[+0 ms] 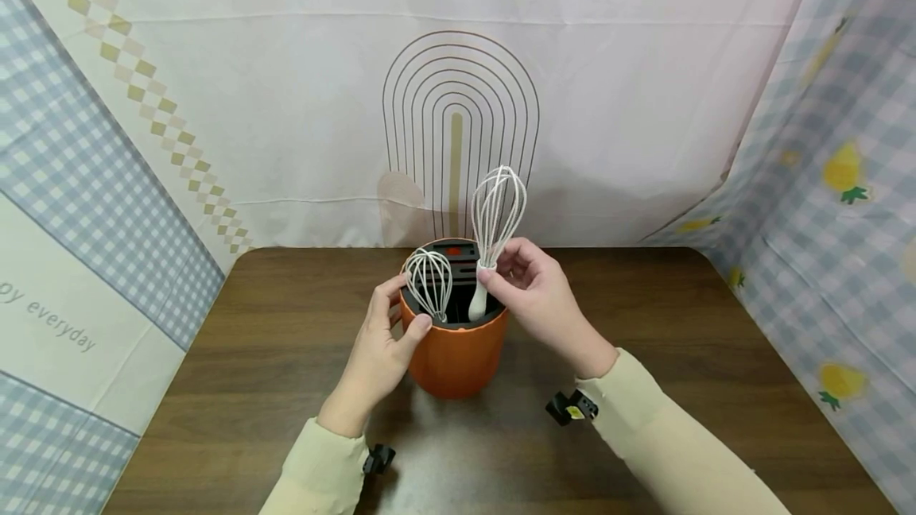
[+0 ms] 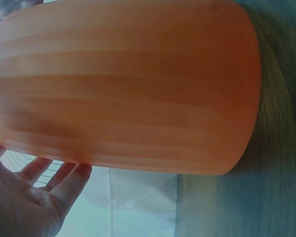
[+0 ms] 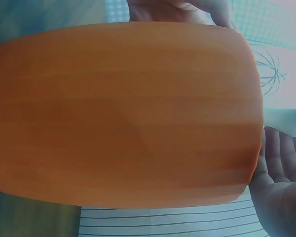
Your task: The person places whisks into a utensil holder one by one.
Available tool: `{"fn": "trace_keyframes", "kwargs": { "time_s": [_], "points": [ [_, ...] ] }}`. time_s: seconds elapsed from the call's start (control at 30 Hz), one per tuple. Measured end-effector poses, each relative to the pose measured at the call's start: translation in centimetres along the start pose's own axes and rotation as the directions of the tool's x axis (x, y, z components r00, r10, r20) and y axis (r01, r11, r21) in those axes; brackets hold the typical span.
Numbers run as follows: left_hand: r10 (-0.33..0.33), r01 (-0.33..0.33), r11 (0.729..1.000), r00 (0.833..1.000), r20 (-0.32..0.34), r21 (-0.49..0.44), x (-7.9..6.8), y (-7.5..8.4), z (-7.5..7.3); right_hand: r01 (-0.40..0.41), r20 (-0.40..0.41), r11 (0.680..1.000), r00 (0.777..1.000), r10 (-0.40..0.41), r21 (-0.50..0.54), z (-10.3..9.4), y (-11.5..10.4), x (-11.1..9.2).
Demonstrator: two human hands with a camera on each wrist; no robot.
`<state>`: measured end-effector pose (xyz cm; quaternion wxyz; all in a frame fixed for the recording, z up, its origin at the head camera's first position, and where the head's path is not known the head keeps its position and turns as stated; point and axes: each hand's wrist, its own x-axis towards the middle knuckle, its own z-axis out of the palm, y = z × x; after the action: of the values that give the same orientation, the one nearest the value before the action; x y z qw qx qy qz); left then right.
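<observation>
An orange utensil holder (image 1: 455, 364) with a black slotted insert (image 1: 458, 277) stands on the table. My left hand (image 1: 379, 356) grips its left side, thumb at the front rim; the fingers (image 2: 71, 185) curve against the wall in the left wrist view. A white whisk (image 1: 439, 310) stands in the left part of the insert, wires up, its handle hidden inside. Between thumb and fingers, my right hand (image 1: 547, 296) pinches a second whisk (image 1: 479, 302) at its neck. This one is wires up, slightly tilted, with its white handle showing over the insert's right part.
Brown wooden table (image 1: 286, 324) surrounds the holder. Behind it hangs a pale patterned cloth (image 1: 630, 118), with checked cloth (image 1: 801, 276) on the right side. A small black device (image 1: 571, 408) sits at my right wrist, another (image 1: 378, 459) at my left.
</observation>
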<state>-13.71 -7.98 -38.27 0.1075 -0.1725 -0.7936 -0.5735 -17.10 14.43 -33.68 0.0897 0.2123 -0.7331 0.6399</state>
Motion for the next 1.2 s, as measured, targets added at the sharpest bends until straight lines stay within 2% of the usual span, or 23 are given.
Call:
{"fn": "trace_keyframes", "kwargs": {
  "time_s": [0.13,0.37,0.5,0.7,0.8,0.93,1.07,1.13,1.2],
  "points": [
    [-0.01,0.01,1.0,1.0,0.003,-0.002,0.0,0.1,0.0,0.004,0.036,0.999,0.999,-0.002,-0.053,0.3,-1.3,-0.2],
    [0.012,-0.011,1.0,1.0,-0.014,0.017,0.4,-4.3,0.6,0.037,0.119,0.981,0.993,-0.015,-0.189,1.0,-2.7,-0.6],
    [0.014,-0.014,1.0,1.0,-0.015,0.016,0.4,-4.3,0.6,0.066,0.16,0.968,0.987,-0.027,-0.243,1.3,-3.8,-0.7],
    [0.02,-0.02,1.0,1.0,-0.017,0.01,0.4,-4.4,0.7,0.037,0.174,0.961,0.985,0.012,-0.275,0.9,-1.5,-0.5],
    [0.022,-0.022,1.0,1.0,-0.014,0.007,0.4,-4.4,0.6,0.051,0.174,0.956,0.985,0.0,-0.29,0.7,-0.7,-0.4],
    [0.021,-0.021,1.0,1.0,-0.012,0.0,0.4,-4.5,0.5,0.085,0.129,0.945,0.991,-0.046,-0.317,0.5,-0.6,-0.5],
    [0.012,-0.012,1.0,1.0,-0.016,-0.004,0.5,-4.4,0.5,0.118,0.071,0.914,0.993,-0.097,-0.389,0.2,-0.3,-0.4],
    [0.005,-0.005,1.0,1.0,-0.016,-0.007,0.5,-4.1,0.5,0.125,0.057,0.899,0.992,-0.111,-0.421,0.2,0.0,-0.4],
    [0.002,-0.002,1.0,1.0,-0.013,-0.008,0.4,-3.0,0.3,0.129,0.054,0.888,0.992,-0.118,-0.442,0.1,0.4,-0.4]
  ]
}}
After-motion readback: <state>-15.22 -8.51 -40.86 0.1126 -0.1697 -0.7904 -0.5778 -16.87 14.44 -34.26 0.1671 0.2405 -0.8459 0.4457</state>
